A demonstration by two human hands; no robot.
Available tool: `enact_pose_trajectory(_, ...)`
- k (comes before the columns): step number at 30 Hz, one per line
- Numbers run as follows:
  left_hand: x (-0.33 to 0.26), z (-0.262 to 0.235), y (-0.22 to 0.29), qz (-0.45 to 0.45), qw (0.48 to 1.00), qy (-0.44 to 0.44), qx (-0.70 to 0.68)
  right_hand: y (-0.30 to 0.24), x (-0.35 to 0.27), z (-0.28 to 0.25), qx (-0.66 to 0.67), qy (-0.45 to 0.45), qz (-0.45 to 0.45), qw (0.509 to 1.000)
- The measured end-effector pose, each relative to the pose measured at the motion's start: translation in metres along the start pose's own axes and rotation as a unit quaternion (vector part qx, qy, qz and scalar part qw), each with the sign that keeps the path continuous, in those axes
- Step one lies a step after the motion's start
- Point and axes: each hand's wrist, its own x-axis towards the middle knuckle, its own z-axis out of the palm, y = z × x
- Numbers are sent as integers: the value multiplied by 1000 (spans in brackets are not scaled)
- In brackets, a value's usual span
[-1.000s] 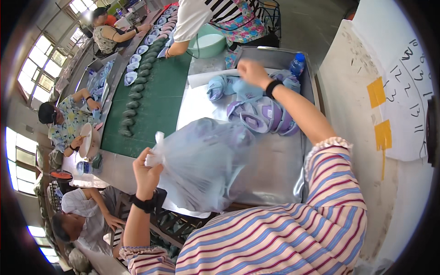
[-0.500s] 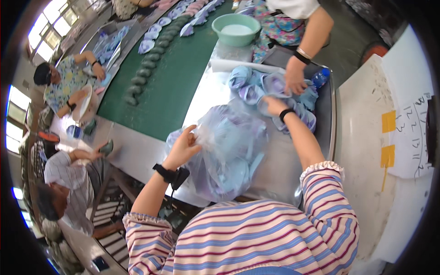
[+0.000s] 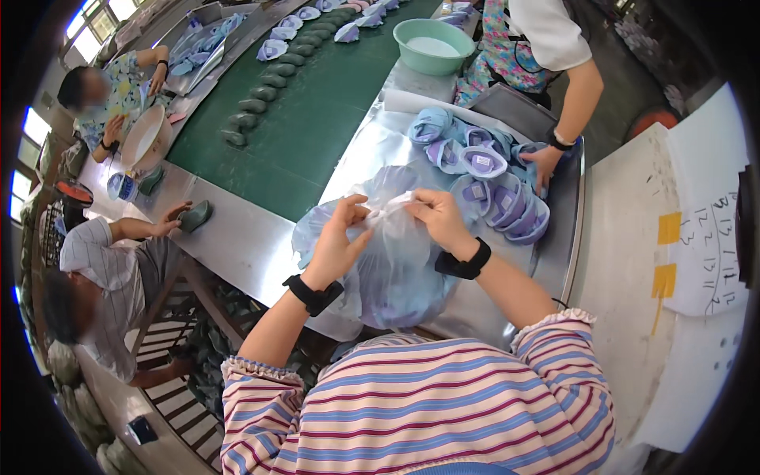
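Note:
A clear plastic bag (image 3: 396,281), stuffed with light blue and purple soft pieces, sits on the metal tabletop in front of me. My left hand (image 3: 340,244) pinches the left side of its gathered neck between thumb and fingers. From the other side, my right hand (image 3: 440,222) grips the twisted plastic, close to the left one. Just beyond lies a heap of blue and purple cup-shaped pieces (image 3: 484,162), some with white labels inside. A co-worker's hand (image 3: 545,165) touches the heap's right side.
A green belt (image 3: 317,119) carries rows of dark green shoe-shaped pieces (image 3: 261,93) and blue-purple ones. A pale green basin (image 3: 433,43) stands at the far edge. Two people work at the left, one holding a dark green piece (image 3: 195,215). A white panel (image 3: 633,237) borders the right.
My right hand has left the heap and come to the bag's neck, which both hands now grip. The co-worker's hand has shifted right and down along the heap.

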Motion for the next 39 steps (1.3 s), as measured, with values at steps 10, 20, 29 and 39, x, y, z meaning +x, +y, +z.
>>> enact_pose_trajectory(10, -12, 9, -3, -2, 993, 92, 77, -35, -35, -16, -408, -210, -144, 877)
enact_pose_trajectory(20, 0, 25, -2, 91, 920, 50, 379, -43, -11, -1, -105, -115, -47, 987)
enact_pose_trajectory(29, 1, -2, -5, 109, 934, 3, 340, -133, -10, -69, 323, -59, -109, 938)
enact_pose_trajectory(39, 31, 8, 21, -28, 973, -138, 185, 22, 17, -7, -499, 12, -258, 827)
